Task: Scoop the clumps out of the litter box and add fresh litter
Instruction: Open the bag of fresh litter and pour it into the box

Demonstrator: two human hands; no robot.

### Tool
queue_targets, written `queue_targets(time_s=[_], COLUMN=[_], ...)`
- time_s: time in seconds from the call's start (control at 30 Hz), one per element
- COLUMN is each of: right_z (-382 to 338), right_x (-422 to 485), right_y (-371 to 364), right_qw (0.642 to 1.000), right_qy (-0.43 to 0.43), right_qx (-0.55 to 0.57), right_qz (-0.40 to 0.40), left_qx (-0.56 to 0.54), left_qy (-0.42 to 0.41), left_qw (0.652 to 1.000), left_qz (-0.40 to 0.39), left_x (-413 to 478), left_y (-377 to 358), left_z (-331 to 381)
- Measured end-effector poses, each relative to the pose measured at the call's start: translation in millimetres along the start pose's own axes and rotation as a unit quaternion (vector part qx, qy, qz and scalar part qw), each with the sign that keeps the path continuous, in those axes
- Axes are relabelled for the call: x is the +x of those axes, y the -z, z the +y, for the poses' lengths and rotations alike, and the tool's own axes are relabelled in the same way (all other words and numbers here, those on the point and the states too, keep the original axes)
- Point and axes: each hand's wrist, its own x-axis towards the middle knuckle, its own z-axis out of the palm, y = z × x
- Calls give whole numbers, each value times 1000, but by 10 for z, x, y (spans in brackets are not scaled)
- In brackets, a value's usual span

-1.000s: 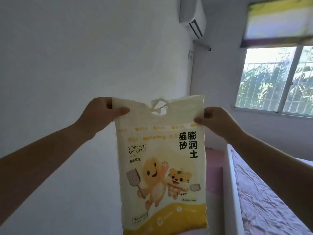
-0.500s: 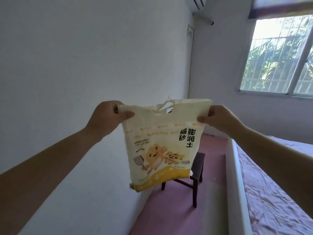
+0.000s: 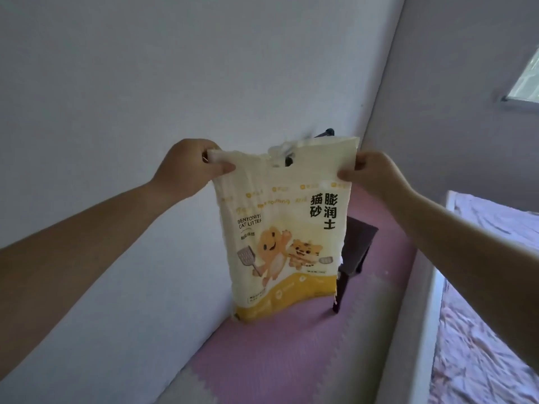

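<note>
Litter bag [image 3: 285, 228] hangs lower now, in front of the stool [image 3: 357, 246]; left hand [image 3: 189, 167] and right hand [image 3: 376, 176] pinch its top corners, so pouring's probably soon.

The cat litter bag [image 3: 285, 228] was cream plastic with a yellow band at the bottom, cartoon tiger cub and scoop on the front, plus English and Chinese lettering. It hung upright in mid-air, front facing the camera, held by both top corners, a bit crinkled.
</note>
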Motion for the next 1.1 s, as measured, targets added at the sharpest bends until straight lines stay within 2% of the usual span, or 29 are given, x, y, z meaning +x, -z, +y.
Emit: queue_targets(time_s=[0.1,0.2,0.33,0.43,0.53,0.67,0.93,1.1], right_z=[189,539,1105,1447,1704,1985,2531,2904], right_x=[229,554,1046,1391,1735,2145,2773,3000], right_y=[-198,-491,-1084,-1464,-1759,-2052,-2748,-3252], right_qw=[1000,996,972,954,946,927,925,904], right_qy=[1,-2,-4,-19,-22,-3,2,35], right_qx=[5,-59,-161,-193,-207,-261,-208,-205], right_qz=[-19,-65,-172,-228,-248,-270,-317,-374], left_qx=[38,90,109,94,84,116,160,100], left_qy=[8,36,101,158,200,210,324,446], left_qw=[999,994,983,974,966,961,923,884], left_qz=[-18,-53,-104,-131,-138,-139,-131,-99], left_x=[51,118,129,226,410,708,749,592], left_y=[-243,-700,-1432,-1876,-2252,-2644,-3343,-3843], left_z=[-175,-501,-1197,-1565,-1813,-2035,-2438,-2703])
